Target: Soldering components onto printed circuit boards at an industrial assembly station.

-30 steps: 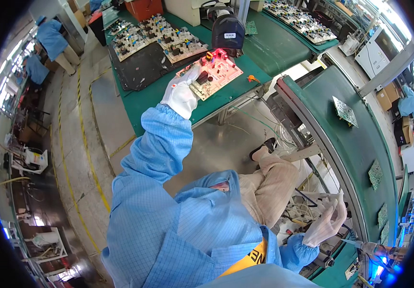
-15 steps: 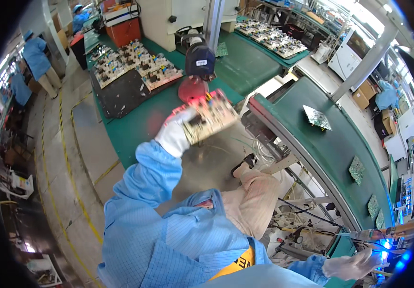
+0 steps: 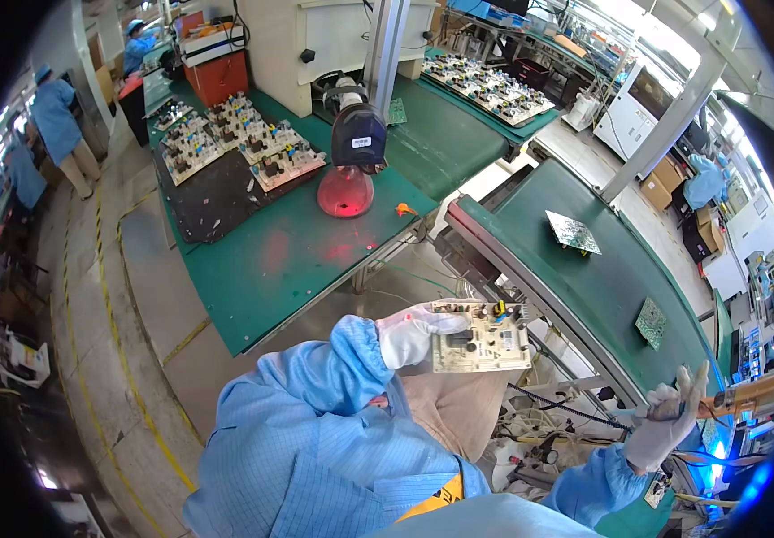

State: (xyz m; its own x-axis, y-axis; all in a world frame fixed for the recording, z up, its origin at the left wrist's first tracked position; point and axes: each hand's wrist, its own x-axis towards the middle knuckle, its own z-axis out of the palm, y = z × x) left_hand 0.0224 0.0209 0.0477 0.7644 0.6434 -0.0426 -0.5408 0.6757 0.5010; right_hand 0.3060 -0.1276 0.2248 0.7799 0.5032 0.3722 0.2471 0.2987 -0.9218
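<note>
My left hand [image 3: 412, 335], in a white glove, grips a cream circuit board [image 3: 495, 348] by its left edge, thumb on top. The board's face carries black, blue and yellow components. It is over my lap, between the green table and the conveyor. At the lower right my right hand [image 3: 665, 417], also gloved, is raised with fingers stretched apart. It overlaps a brown bar-shaped thing [image 3: 746, 393] with a thin pale tip, and a dark part shows among the fingers. Whether the hand touches the bar is unclear.
A dark scanner-like device [image 3: 357, 139] casts red light on the green table [image 3: 288, 269]. Several populated boards [image 3: 284, 154] lie on a black mat. Green boards [image 3: 573, 233] ride the conveyor [image 3: 530, 202] at right. Cables hang below it. Co-workers [image 3: 60, 117] stand at far left.
My left hand has brought the circuit board away from the red light, toward me and to the right. My right hand has risen to the brown bar, fingers now pointing up.
</note>
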